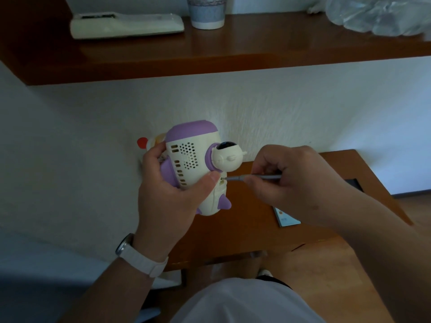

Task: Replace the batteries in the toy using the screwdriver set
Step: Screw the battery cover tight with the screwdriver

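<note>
— Any room around the toy (193,164)?
— Wall (279,108) just behind, shelf (210,54) overhead. The screwdriver (261,176) bars the gap between my left hand (168,199) and right hand (291,178); open air lies right, above the table (345,164).

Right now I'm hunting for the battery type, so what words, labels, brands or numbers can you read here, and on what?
No text here can be read.
Toy: no label or number on the side that shows.
Screwdriver: no marking visible.
Blue card: small print and an orange mark, too blurred to read.
Cup: faint pattern only, no legible words.
</note>
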A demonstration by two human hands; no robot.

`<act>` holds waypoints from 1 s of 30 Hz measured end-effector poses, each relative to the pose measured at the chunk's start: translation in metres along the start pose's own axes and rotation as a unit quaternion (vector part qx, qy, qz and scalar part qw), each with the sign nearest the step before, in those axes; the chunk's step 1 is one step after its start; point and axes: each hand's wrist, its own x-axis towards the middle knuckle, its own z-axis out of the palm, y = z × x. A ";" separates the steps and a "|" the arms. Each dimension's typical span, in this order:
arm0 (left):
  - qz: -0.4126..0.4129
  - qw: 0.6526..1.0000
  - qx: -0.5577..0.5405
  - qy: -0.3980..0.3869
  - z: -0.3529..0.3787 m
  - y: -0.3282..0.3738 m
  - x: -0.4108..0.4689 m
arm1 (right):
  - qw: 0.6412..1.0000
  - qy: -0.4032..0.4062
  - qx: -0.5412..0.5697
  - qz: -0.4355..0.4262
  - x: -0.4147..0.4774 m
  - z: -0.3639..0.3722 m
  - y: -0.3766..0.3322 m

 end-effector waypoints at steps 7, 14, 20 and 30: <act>-0.031 0.999 -0.020 -0.015 -0.002 -0.009 0.002 | 0.999 -0.027 -0.042 -0.022 -0.001 0.005 0.002; -0.036 0.999 -0.017 -0.020 -0.005 -0.012 0.004 | 0.998 -0.013 -0.062 -0.013 -0.003 0.012 0.000; -0.040 0.999 -0.024 -0.022 -0.009 -0.012 0.005 | 0.998 -0.012 -0.065 -0.007 0.000 0.014 -0.003; -0.057 0.998 -0.028 -0.021 -0.014 -0.020 0.002 | 0.996 -0.026 -0.079 -0.007 0.003 0.020 -0.006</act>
